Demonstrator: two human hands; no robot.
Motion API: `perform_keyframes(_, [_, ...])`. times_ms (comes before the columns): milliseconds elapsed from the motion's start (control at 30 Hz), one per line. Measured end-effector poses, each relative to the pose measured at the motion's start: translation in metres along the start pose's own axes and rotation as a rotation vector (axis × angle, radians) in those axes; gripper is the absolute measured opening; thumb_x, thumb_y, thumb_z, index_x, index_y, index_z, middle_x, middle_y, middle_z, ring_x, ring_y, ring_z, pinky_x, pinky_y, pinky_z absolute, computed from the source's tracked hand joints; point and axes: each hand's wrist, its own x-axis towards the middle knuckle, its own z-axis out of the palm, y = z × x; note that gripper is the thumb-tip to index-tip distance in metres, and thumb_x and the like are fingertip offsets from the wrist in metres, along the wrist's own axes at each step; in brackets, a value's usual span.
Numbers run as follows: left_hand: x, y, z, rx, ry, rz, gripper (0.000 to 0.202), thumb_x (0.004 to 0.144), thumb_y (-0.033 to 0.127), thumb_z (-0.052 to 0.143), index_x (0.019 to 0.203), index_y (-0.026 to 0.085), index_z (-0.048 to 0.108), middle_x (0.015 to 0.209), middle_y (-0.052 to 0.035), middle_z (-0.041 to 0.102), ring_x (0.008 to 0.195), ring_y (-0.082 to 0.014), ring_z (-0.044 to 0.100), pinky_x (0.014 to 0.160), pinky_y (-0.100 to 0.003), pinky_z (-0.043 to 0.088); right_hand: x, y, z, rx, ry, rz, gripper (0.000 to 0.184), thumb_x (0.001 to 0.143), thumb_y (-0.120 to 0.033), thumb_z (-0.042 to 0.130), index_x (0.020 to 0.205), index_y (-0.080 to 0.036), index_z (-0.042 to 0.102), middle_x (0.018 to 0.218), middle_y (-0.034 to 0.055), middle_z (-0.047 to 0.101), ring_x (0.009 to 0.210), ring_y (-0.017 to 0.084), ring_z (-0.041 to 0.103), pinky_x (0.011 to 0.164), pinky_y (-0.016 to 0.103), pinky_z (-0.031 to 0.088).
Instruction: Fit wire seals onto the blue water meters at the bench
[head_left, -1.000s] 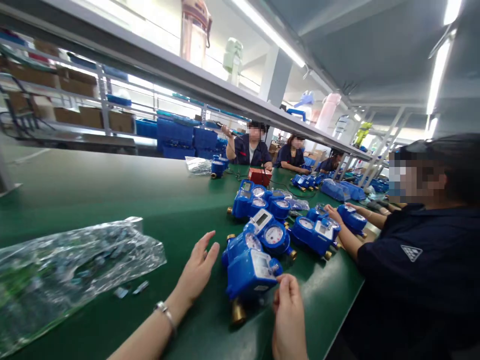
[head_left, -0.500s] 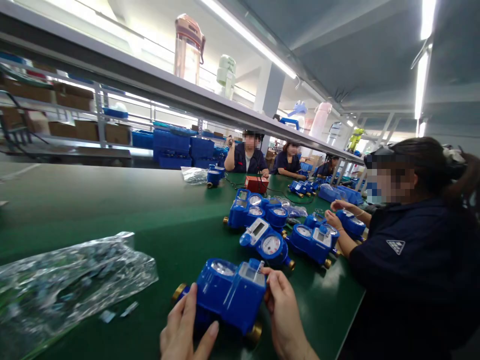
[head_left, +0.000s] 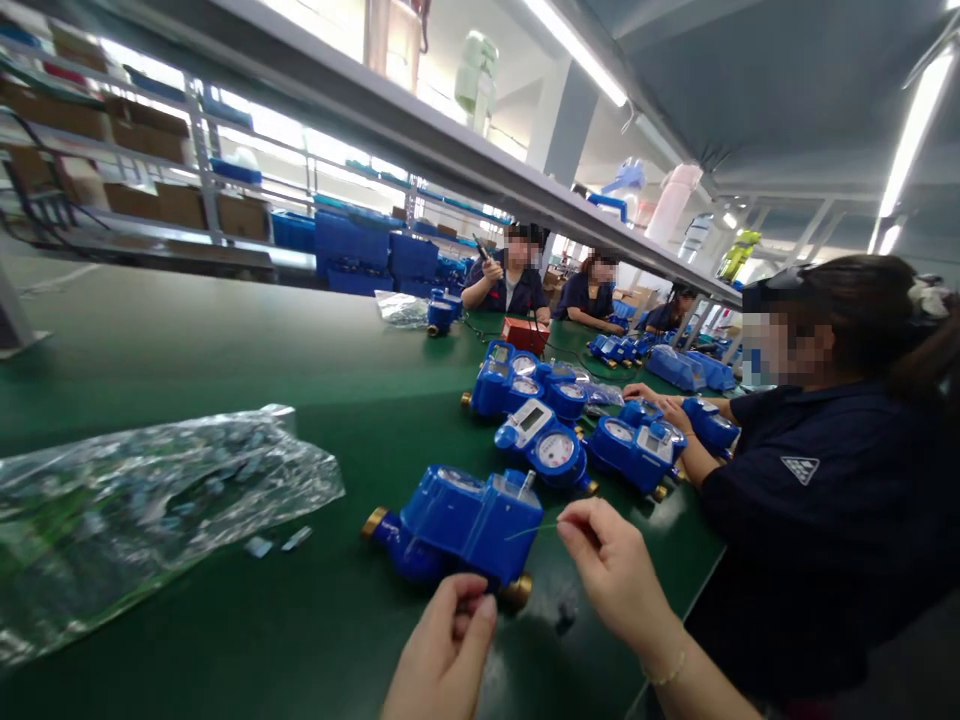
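Observation:
A blue water meter [head_left: 439,520] with brass threaded ends lies on the green table, its front side towards me. A small clear piece [head_left: 527,484] stands up at its top right corner. My right hand [head_left: 611,560], right of the meter, pinches one end of a thin green wire [head_left: 534,530] that reaches left across the meter's side. My left hand [head_left: 450,640] is closed in front of the meter, thumb and forefinger together near the front brass end [head_left: 517,590]. Whatever its fingertips hold, if anything, I cannot make out.
Several more blue meters [head_left: 555,450] stand behind mine. At left lies a clear plastic bag [head_left: 187,490] of small pale pieces, with loose ones [head_left: 298,538] beside it. A co-worker [head_left: 832,480] sits at right. A shelf [head_left: 420,130] crosses above the table.
Both hands have come off the meter's sides. My left hand has moved right and closed; my right hand has moved right, the green wire now visible in its fingers. The view has shifted.

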Motion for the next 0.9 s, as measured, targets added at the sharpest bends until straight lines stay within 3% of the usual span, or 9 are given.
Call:
perform_keyframes(133, [0.008, -0.006, -0.006, -0.015, -0.086, 0.003, 0.030, 0.085, 0.045, 0.043, 0.094, 0.019, 0.054, 0.081, -0.0022, 0.063, 0.074, -0.0185, 0.058, 0.069, -0.030, 0.046, 0.008, -0.013, -0.004, -0.204, -0.082, -0.210, 0.013, 0.089, -0.023, 0.046, 0.083, -0.019, 0.057, 0.082, 0.0028, 0.056, 0.080, 0.016, 0.049, 0.074, 0.030, 0.039])
perform_keyframes(267, [0.012, -0.018, -0.012, -0.055, -0.126, -0.017, 0.031, 0.085, 0.045, 0.042, 0.094, 0.018, 0.055, 0.078, -0.0017, 0.062, 0.073, -0.0176, 0.058, 0.067, -0.028, 0.047, 0.018, -0.019, -0.001, -0.339, -0.165, -0.302, 0.013, 0.090, -0.021, 0.045, 0.086, -0.019, 0.057, 0.084, 0.0043, 0.055, 0.081, 0.017, 0.047, 0.074, 0.032, 0.039])
perform_keyframes(433, [0.013, -0.020, -0.010, -0.028, -0.156, 0.034, 0.031, 0.086, 0.044, 0.043, 0.091, 0.018, 0.058, 0.073, -0.0005, 0.060, 0.067, -0.0160, 0.057, 0.062, -0.026, 0.045, 0.021, -0.025, -0.007, -0.458, -0.236, -0.344, 0.014, 0.090, -0.021, 0.043, 0.084, -0.018, 0.055, 0.082, 0.0041, 0.054, 0.080, 0.018, 0.046, 0.074, 0.033, 0.039])
perform_keyframes(633, [0.013, -0.008, -0.009, -0.016, -0.206, 0.042, 0.031, 0.086, 0.043, 0.042, 0.088, 0.018, 0.061, 0.076, -0.0016, 0.063, 0.067, -0.0153, 0.058, 0.062, -0.024, 0.045, 0.021, -0.024, -0.019, -0.524, -0.322, -0.359, 0.015, 0.090, -0.021, 0.044, 0.082, -0.018, 0.055, 0.081, 0.0036, 0.052, 0.078, 0.017, 0.046, 0.072, 0.033, 0.039])
perform_keyframes(900, [0.013, -0.003, -0.005, -0.014, -0.209, 0.079, 0.029, 0.086, 0.038, 0.043, 0.089, 0.017, 0.063, 0.076, -0.0021, 0.063, 0.065, -0.0146, 0.058, 0.061, -0.024, 0.046, 0.024, -0.019, -0.018, -0.568, -0.363, -0.419, 0.016, 0.090, -0.020, 0.044, 0.083, -0.019, 0.059, 0.079, 0.0047, 0.053, 0.074, 0.018, 0.045, 0.068, 0.033, 0.039])
